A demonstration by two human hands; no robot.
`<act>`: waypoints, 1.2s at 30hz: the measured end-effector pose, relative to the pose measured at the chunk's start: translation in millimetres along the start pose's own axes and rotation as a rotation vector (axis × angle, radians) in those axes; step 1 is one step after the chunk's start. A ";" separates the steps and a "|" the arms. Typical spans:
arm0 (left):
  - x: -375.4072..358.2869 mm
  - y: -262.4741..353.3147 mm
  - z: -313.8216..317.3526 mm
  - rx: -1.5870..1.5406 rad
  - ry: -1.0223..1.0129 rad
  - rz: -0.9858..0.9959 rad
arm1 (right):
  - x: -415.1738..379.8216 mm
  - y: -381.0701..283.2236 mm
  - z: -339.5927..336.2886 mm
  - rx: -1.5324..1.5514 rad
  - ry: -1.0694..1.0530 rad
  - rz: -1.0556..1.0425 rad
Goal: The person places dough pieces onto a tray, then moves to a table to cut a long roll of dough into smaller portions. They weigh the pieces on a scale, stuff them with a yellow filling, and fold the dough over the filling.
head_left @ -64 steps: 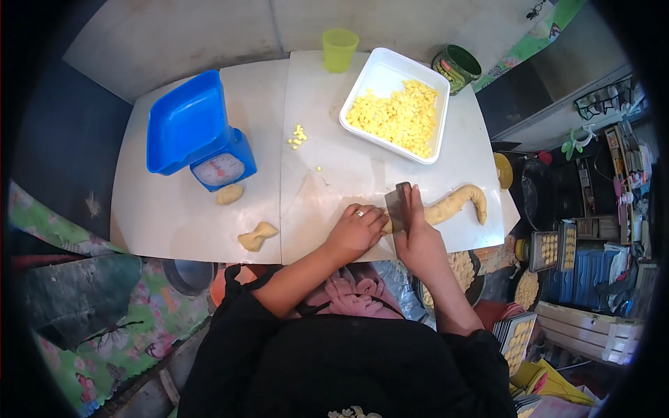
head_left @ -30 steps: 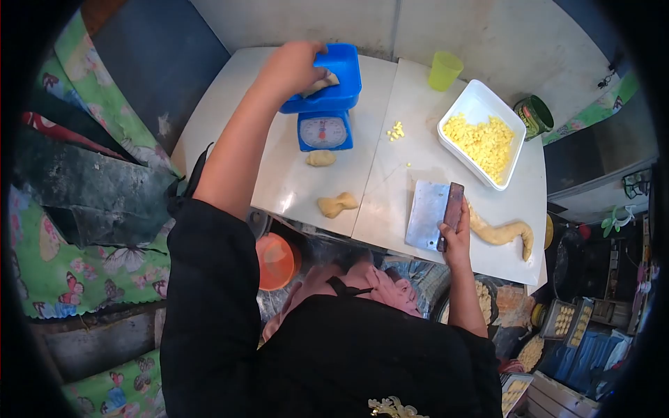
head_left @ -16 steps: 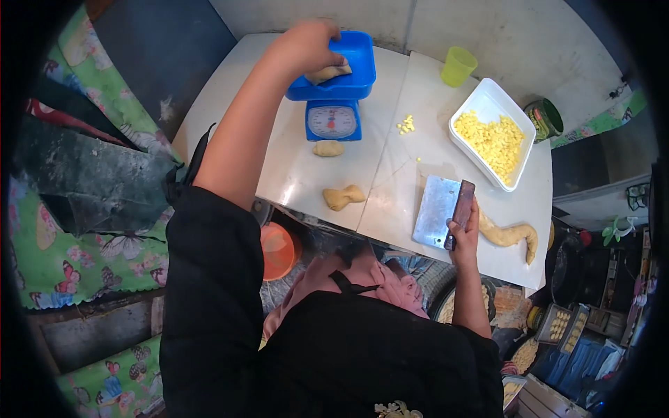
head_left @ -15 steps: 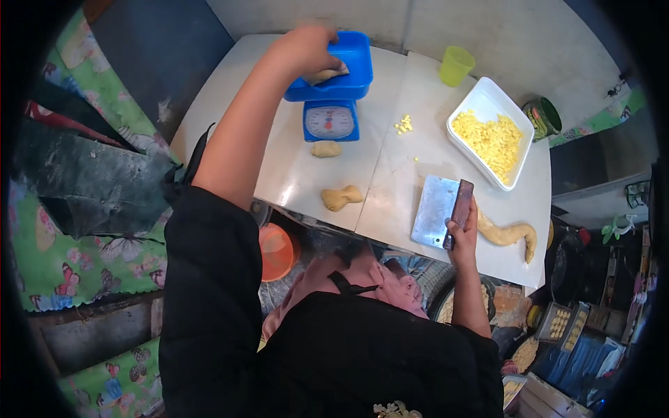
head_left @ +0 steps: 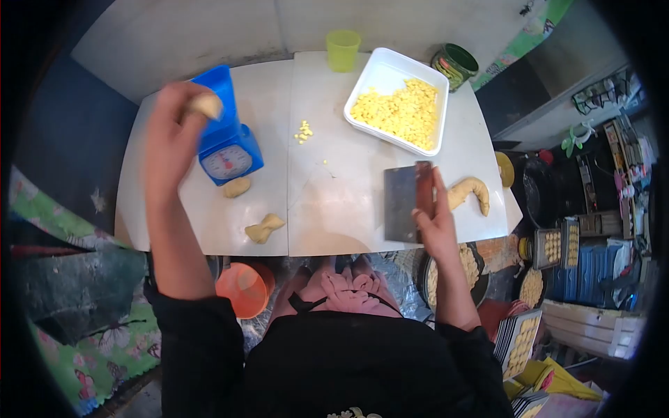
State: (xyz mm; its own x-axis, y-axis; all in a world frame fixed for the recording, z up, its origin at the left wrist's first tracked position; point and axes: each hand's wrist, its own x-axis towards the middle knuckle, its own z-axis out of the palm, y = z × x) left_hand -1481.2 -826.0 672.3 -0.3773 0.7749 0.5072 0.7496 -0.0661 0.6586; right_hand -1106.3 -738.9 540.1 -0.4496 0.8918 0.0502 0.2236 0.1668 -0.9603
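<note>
My left hand (head_left: 173,136), a little blurred, grips a piece of dough (head_left: 206,106) above the blue tray (head_left: 221,82) of a kitchen scale (head_left: 249,148). In my right hand (head_left: 439,230) is a dough scraper (head_left: 400,205), its metal blade upright and its dark wooden handle in my fingers. Just past that hand lies a curved dough roll (head_left: 475,188), partly hidden. One small dough lump (head_left: 237,187) rests in front of the scale dial. Nearer the table's front edge sits a second, pinched lump (head_left: 265,228).
A white tub (head_left: 357,115) of yellow bits stands at the back, beside a lime-green cup (head_left: 343,52) and a dark green pot (head_left: 456,66). Loose yellow bits (head_left: 304,132) lie mid-table. Below the table are an orange bucket (head_left: 244,289) and, at right, trays of shaped dough (head_left: 521,345).
My left hand has lifted the dough piece up out of the scale tray. The scraper stays in my right hand, its blade now turned darker. The head view has swung to the right.
</note>
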 end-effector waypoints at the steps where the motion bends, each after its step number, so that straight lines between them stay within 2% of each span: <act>1: -16.1 -3.7 23.6 -0.192 -0.144 0.054 | 1.4 -7.3 3.6 0.234 0.092 0.001; 2: -33.3 13.9 44.9 -0.186 -0.320 -0.017 | 5.7 2.0 -5.1 0.137 0.105 -0.007; 3: -48.6 15.2 66.8 -0.005 -0.460 0.096 | 7.8 11.4 -14.0 0.040 0.117 -0.014; 4: -61.0 13.8 92.2 -0.076 -0.676 -0.027 | 6.7 8.8 -16.9 0.034 0.130 -0.010; 6: -85.2 -9.5 141.8 0.028 -1.041 0.019 | 7.7 0.6 -19.4 -0.367 0.102 0.217; 8: -89.3 1.5 177.4 0.190 -1.000 0.114 | 6.8 6.3 -17.3 -0.411 0.128 0.185; 10: -86.9 9.4 220.0 0.046 -0.878 0.148 | 4.8 9.3 -15.4 -0.451 0.147 0.159; 12: -90.4 11.7 262.8 -0.134 -0.690 0.346 | 3.9 10.2 -15.0 -0.448 0.170 0.109; 14: -91.2 15.5 288.6 -0.106 -0.713 0.332 | 6.0 5.5 -14.5 -0.448 0.156 0.149; 19: -97.2 19.2 292.7 -0.025 -0.819 0.297 | 5.0 -1.6 -15.7 -0.513 0.101 0.297; 21: -106.1 19.8 288.8 -0.042 -0.783 0.304 | 3.4 -9.3 -13.8 -0.528 0.026 0.326; 25: -115.3 20.9 291.8 0.037 -0.741 0.313 | 20.4 -2.8 0.0 -0.598 -0.004 0.211; 27: -121.2 20.1 290.4 0.088 -0.754 0.310 | 47.9 -0.4 6.5 -0.703 0.002 0.277; 29: -117.2 22.2 276.9 0.050 -0.724 0.336 | 62.9 2.2 -1.7 -0.666 -0.048 0.246; 30: -115.3 25.6 261.7 0.004 -0.752 0.239 | 64.9 5.9 -6.9 -0.636 -0.100 0.212; 31: -113.1 26.4 244.7 0.017 -0.738 0.236 | 62.1 18.9 -13.9 -0.633 -0.107 0.195; 33: -118.4 22.3 209.6 -0.444 -0.529 -0.084 | 45.8 50.7 -22.9 -0.310 -0.055 -0.138; 34: -118.6 16.4 195.6 -0.536 -0.499 -0.276 | 37.1 43.1 -22.0 -0.244 -0.044 0.028; 35: -120.0 8.3 182.7 -0.626 -0.467 -0.471 | 30.6 36.7 -17.9 -0.238 -0.058 0.032; 36: -121.7 -5.9 174.1 -0.808 -0.476 -0.574 | 26.0 29.4 -10.4 -0.516 0.009 -0.129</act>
State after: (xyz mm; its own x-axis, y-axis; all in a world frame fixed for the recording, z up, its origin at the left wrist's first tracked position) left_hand -1345.0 -810.5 509.9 -0.1771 0.9737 -0.1431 -0.1125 0.1244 0.9858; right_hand -1102.5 -706.4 516.0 -0.4947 0.8536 0.1632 0.5642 0.4583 -0.6868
